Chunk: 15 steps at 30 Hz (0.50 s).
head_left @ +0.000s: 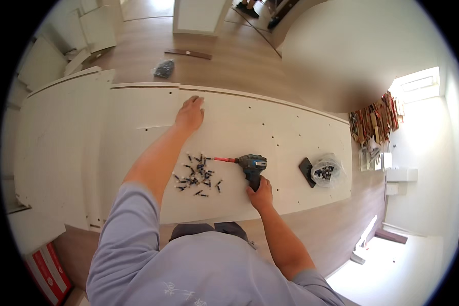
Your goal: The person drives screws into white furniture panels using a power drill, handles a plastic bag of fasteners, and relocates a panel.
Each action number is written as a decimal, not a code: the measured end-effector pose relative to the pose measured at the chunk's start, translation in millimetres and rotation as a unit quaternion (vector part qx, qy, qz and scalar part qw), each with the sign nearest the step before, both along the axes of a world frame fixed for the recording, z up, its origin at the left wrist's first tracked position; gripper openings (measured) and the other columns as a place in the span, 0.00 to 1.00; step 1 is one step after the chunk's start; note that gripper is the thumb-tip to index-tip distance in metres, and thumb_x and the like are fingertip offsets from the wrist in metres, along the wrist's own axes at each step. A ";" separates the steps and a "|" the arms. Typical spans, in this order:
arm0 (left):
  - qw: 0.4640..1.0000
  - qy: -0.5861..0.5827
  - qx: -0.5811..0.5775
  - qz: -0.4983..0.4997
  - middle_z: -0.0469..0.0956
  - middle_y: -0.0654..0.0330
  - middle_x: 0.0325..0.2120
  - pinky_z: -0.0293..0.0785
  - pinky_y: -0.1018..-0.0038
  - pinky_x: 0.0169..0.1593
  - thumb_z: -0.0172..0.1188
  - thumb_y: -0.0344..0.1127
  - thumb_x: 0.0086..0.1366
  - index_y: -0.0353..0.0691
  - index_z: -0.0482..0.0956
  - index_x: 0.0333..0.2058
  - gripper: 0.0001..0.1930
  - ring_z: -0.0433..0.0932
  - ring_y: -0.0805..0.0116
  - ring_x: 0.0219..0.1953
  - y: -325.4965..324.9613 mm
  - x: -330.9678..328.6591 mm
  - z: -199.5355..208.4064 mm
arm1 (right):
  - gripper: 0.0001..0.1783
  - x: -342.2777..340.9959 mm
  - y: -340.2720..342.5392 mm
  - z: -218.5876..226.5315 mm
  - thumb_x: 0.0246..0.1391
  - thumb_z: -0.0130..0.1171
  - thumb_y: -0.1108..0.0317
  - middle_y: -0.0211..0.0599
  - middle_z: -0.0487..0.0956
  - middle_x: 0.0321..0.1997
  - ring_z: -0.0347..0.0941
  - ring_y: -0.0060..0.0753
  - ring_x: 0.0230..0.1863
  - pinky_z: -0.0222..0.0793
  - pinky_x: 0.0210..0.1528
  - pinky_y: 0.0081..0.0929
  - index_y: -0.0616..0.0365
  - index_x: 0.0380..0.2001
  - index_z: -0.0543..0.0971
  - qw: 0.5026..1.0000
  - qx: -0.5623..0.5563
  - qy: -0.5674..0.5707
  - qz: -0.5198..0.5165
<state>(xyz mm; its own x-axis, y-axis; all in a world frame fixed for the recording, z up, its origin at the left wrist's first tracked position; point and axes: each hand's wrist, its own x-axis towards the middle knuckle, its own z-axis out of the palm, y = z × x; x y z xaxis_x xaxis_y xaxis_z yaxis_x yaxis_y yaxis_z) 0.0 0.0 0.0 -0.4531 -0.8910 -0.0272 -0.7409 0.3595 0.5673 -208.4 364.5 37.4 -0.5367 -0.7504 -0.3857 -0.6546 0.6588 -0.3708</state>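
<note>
Item: pale lavender-grey shirt (pixel 209 265), white brush-style characters (pixel 181 293) on the front. Item: red-and-white carton (pixel 48 270), small pale marks (pixel 50 281) on red, illegible from where I stand. Item: power driver (pixel 252 163), small pale label (pixel 260 163), likewise illegible.

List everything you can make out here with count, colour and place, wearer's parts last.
White panels: several, white, across the middle
Power drill: one, blue and black, over the panels, red bit pointing left
Small fittings: many, dark with pale ends, scattered left of the drill
Flat object: one, dark, right of the drill
Clear bag: one, transparent, dark contents, beside the flat object
Wrapped bundle: one, dark grey, floor beyond
Strip: one, brown, floor beyond
Board stack: count unclear, brown and red, far right
Carton: at least one, red and white, lower left
Shoe: at least one, black, another person's, top
Shirt: one, grey, bottom
Left hand: one, bare, panels' far side
Right hand: one, bare, at the drill's handle
</note>
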 end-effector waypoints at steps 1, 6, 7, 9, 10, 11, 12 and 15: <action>0.999 -0.020 -0.032 -0.016 0.68 0.49 0.69 0.68 0.56 0.72 0.63 0.37 0.68 0.47 0.73 0.67 0.28 0.67 0.48 0.71 -2.0 -6.3 -9.3 | 0.35 -0.7 3.5 6.1 0.52 0.70 0.62 0.51 0.78 0.59 0.76 0.51 0.59 0.72 0.61 0.51 0.64 0.61 0.73 0.999 0.003 -0.036 -0.014; 0.967 -0.218 -0.033 -0.128 0.76 0.52 0.58 0.77 0.57 0.63 0.56 0.31 0.70 0.44 0.79 0.56 0.16 0.74 0.51 0.64 -35.6 -35.7 -26.6 | 0.29 -27.6 -22.9 36.2 0.43 0.76 0.67 0.37 0.82 0.37 0.79 0.32 0.37 0.77 0.43 0.34 0.67 0.49 0.79 0.902 0.032 -0.388 -0.190; 0.967 -0.217 -0.041 -0.130 0.78 0.52 0.55 0.79 0.57 0.61 0.56 0.31 0.70 0.44 0.79 0.54 0.15 0.76 0.52 0.61 -35.8 -32.2 -29.2 | 0.28 -27.0 -16.9 41.9 0.43 0.76 0.67 0.35 0.81 0.37 0.78 0.31 0.37 0.77 0.43 0.33 0.65 0.49 0.80 0.895 0.037 -0.395 -0.205; 0.969 -0.206 -0.052 -0.124 0.80 0.53 0.51 0.80 0.58 0.58 0.57 0.29 0.69 0.43 0.79 0.53 0.15 0.79 0.51 0.57 -40.7 -26.0 -32.4 | 0.26 -24.5 -10.0 52.9 0.44 0.77 0.67 0.32 0.79 0.36 0.76 0.28 0.36 0.76 0.42 0.31 0.62 0.47 0.80 0.881 0.041 -0.412 -0.228; 0.973 -0.194 -0.056 -0.114 0.81 0.52 0.49 0.81 0.59 0.57 0.57 0.28 0.68 0.43 0.79 0.54 0.17 0.80 0.51 0.54 -47.9 -23.2 -33.0 | 0.27 -21.7 -2.5 53.3 0.44 0.77 0.68 0.32 0.79 0.36 0.76 0.27 0.36 0.76 0.42 0.30 0.62 0.48 0.80 0.899 -0.010 -0.377 -0.221; 0.976 -0.183 -0.060 -0.102 0.82 0.52 0.48 0.81 0.59 0.56 0.58 0.27 0.67 0.43 0.79 0.55 0.18 0.82 0.50 0.52 -53.5 -20.3 -33.5 | 0.27 -13.9 15.5 53.3 0.44 0.76 0.68 0.31 0.79 0.36 0.76 0.27 0.36 0.76 0.42 0.30 0.61 0.49 0.80 0.914 -0.061 -0.341 -0.212; 0.992 -0.093 -0.031 -0.076 0.82 0.52 0.46 0.81 0.59 0.54 0.59 0.26 0.66 0.43 0.79 0.56 0.19 0.82 0.51 0.49 -47.4 -23.0 -31.8 | 0.27 -10.3 38.6 56.9 0.44 0.76 0.69 0.31 0.79 0.37 0.76 0.27 0.36 0.76 0.42 0.29 0.61 0.50 0.80 0.926 -0.107 -0.300 -0.202; 0.984 0.131 0.120 -0.008 0.83 0.54 0.42 0.81 0.62 0.49 0.60 0.24 0.65 0.41 0.78 0.58 0.22 0.84 0.57 0.43 3.2 -33.5 -10.4 | 0.33 -6.2 97.8 79.6 0.45 0.75 0.75 0.40 0.83 0.49 0.82 0.34 0.46 0.81 0.51 0.37 0.58 0.58 0.77 0.795 -0.295 -0.421 -0.321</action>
